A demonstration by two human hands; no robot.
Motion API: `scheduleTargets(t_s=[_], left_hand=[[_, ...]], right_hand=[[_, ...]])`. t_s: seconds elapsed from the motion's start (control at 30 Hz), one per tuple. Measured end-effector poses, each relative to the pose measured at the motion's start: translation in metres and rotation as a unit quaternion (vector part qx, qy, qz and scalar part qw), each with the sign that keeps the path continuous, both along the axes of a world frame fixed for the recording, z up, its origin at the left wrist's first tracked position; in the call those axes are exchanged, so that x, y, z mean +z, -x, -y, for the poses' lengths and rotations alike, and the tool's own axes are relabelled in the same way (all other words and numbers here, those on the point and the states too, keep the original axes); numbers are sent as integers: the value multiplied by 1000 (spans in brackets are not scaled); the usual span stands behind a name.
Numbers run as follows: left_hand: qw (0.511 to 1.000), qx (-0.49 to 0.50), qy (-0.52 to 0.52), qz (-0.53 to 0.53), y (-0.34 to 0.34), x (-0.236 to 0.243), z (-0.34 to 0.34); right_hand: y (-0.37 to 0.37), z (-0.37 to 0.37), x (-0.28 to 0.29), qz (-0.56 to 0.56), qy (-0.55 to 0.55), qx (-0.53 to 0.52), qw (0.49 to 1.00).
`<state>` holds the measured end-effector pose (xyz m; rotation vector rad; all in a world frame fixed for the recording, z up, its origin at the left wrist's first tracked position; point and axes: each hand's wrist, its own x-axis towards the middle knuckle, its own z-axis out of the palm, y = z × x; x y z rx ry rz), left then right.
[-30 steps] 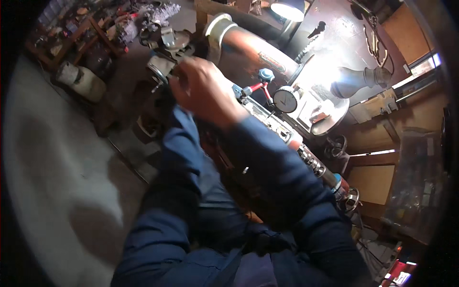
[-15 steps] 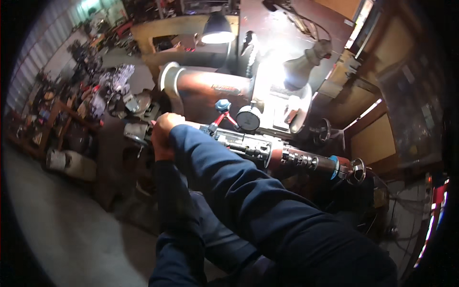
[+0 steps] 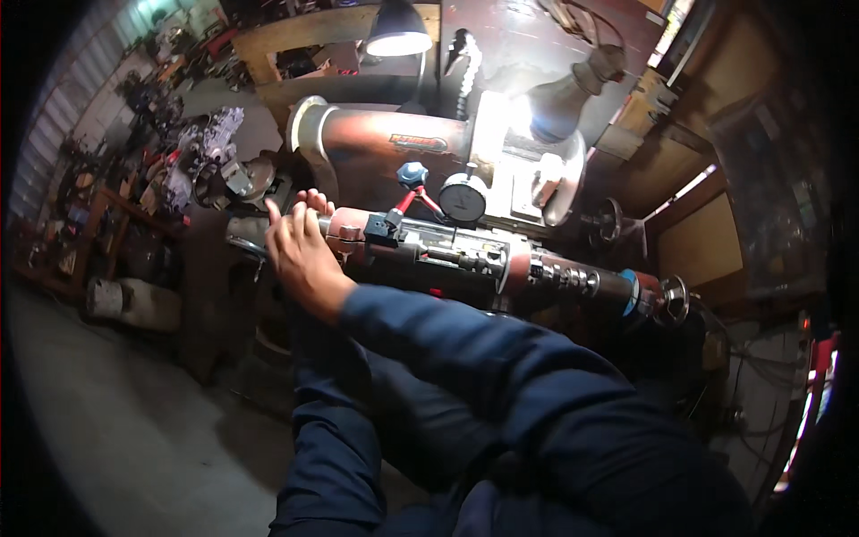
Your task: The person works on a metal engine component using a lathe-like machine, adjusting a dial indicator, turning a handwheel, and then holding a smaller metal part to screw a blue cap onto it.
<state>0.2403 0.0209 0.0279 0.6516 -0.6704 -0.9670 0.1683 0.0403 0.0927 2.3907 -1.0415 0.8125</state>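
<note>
My right hand (image 3: 309, 261) lies over the left end of a long horizontal machine shaft, its fingers stretched out and slightly apart. Just beyond it, the fingertips of my left hand (image 3: 313, 200) curl over the far side of the shaft end; the rest of that hand is hidden behind the right. Beside the hands is a reddish cylinder (image 3: 349, 224) with a metal collar. To its right a black block (image 3: 382, 230) carries a red jointed arm with a blue knob (image 3: 412, 174) and a round dial gauge (image 3: 463, 198). A slotted metal shaft section (image 3: 456, 255) runs rightward.
Behind the shaft stands a big reddish-brown machine housing (image 3: 385, 134). A lit black lamp (image 3: 399, 31) hangs above it, and another lamp (image 3: 555, 107) shines at right. A handwheel (image 3: 673, 300) ends the shaft. Metal parts (image 3: 210, 143) crowd the left floor.
My right hand has opened out from a closed grip, its fingers now extended over the shaft end. The right forearm has dropped lower, exposing the cylinder and black block. The view has shifted slightly.
</note>
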Motion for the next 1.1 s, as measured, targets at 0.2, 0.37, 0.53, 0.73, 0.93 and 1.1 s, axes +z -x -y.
scheduleTargets(t_s=[0.2, 0.37, 0.53, 0.73, 0.93, 1.1], left_hand=[[953, -106, -254, 124, -28, 23, 21], [902, -65, -338, 260, -21, 28, 25], [955, -181, -124, 200, -37, 25, 22], [941, -107, -286, 144, -20, 32, 20], [979, -107, -120, 128, -31, 32, 12], [976, -187, 46, 98, -39, 16, 24]], right_hand=[[215, -51, 63, 146, -143, 122, 971], [272, 1, 42, 41, -236, 0, 971], [279, 8, 30, -18, -292, 9, 956], [278, 7, 28, -24, -256, -3, 966], [276, 9, 27, -15, -252, 3, 968], [275, 7, 30, -17, -262, -5, 965]])
